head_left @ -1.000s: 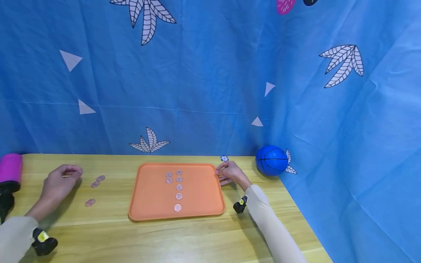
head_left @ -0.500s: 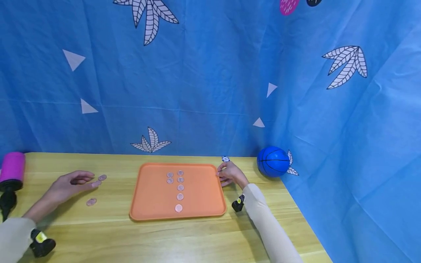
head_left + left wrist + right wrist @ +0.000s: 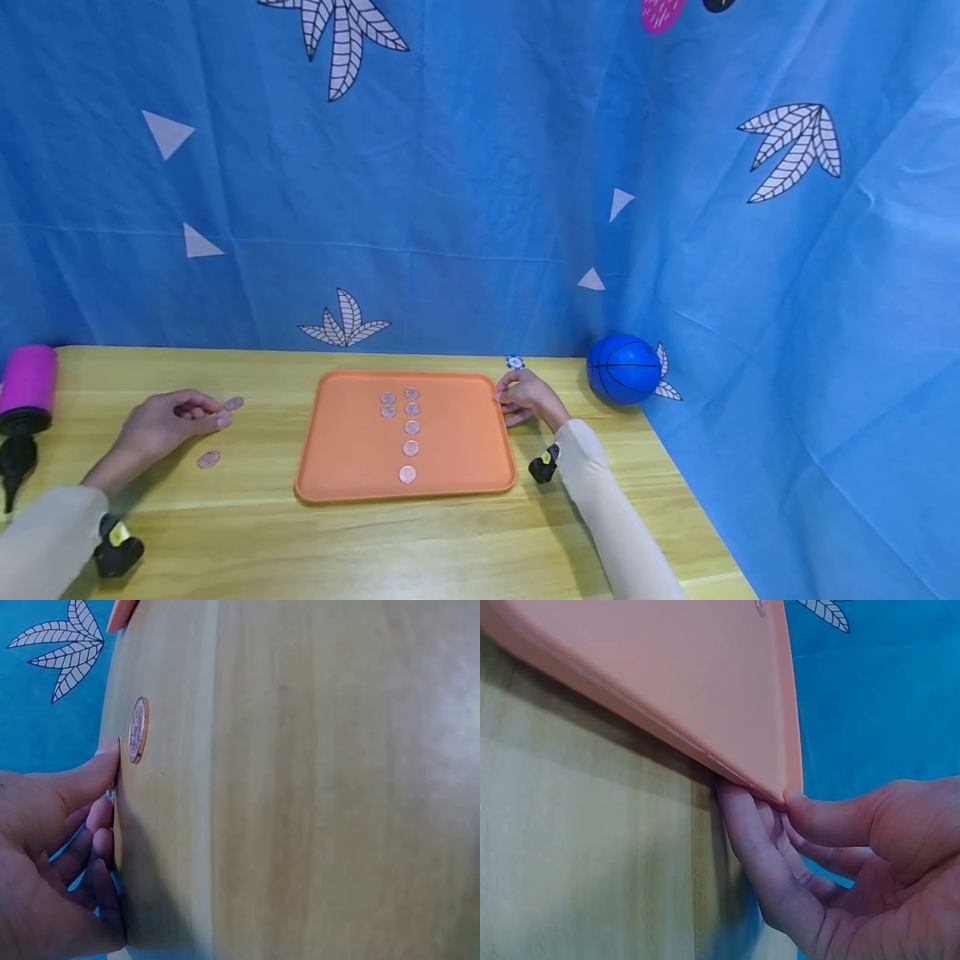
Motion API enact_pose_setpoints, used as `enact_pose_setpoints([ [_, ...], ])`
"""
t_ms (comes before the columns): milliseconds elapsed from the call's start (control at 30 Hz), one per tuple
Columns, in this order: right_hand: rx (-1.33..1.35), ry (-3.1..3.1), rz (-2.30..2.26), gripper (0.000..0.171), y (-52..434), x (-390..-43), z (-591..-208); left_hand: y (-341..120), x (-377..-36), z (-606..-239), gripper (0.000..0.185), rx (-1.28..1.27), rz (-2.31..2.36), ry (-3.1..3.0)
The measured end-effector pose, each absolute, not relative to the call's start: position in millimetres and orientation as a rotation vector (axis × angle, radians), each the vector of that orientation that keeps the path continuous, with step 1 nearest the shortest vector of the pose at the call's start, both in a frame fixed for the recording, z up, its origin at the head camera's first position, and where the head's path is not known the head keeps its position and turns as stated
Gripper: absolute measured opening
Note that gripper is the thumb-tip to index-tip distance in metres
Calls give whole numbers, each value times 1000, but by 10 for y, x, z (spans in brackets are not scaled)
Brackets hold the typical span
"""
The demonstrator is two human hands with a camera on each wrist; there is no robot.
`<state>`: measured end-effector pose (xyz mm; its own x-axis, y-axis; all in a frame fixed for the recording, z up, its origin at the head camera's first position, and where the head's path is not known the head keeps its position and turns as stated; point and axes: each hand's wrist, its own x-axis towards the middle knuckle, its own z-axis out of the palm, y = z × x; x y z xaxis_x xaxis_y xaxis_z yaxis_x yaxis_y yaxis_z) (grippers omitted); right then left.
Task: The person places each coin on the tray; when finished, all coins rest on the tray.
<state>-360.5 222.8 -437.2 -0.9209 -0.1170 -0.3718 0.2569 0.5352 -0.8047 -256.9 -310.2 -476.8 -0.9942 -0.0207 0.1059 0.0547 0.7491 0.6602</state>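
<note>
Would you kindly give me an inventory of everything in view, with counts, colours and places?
Tray: 1, orange, mid-table
Coins on tray: 7, coppery pink, columns of two and five
Loose coins: 2 visible, coppery pink, near the left hand
Patterned disc: 1, blue and white, beyond the tray's far right corner
Ball: 1, blue with black lines, far right
Cylindrical object: 1, magenta and black, far left
Table: 1, pale wood, underneath
Printed cloth: at least 1, blue, behind and right
Wrist devices: 2, black and yellow, on the wrists
Sleeves: 2, cream, on the arms
Hands: 2, bare; right hand gripping the tray's rim
</note>
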Motion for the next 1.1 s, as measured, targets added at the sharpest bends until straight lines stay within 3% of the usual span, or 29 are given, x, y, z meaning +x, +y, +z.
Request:
enact_pose_setpoints([
  [433,118,2371,-1390,8,2256,-3603,-4361,-3147,-2616,-4698,36,-47,-957,-2871],
  [800,133,2346,-1401,9,2229,-3601,-4362,-3220,-2596,-4639,36,25,-1935,-2699],
  [933,130,2356,-1395,8,2250,-3603,-4373,-3016,-2585,-4549,36,-16,-2033,-2672],
  [1100,138,2357,-1405,8,2276,-3607,-4380,-2654,-2626,-4357,51,-98,-1959,-2723],
])
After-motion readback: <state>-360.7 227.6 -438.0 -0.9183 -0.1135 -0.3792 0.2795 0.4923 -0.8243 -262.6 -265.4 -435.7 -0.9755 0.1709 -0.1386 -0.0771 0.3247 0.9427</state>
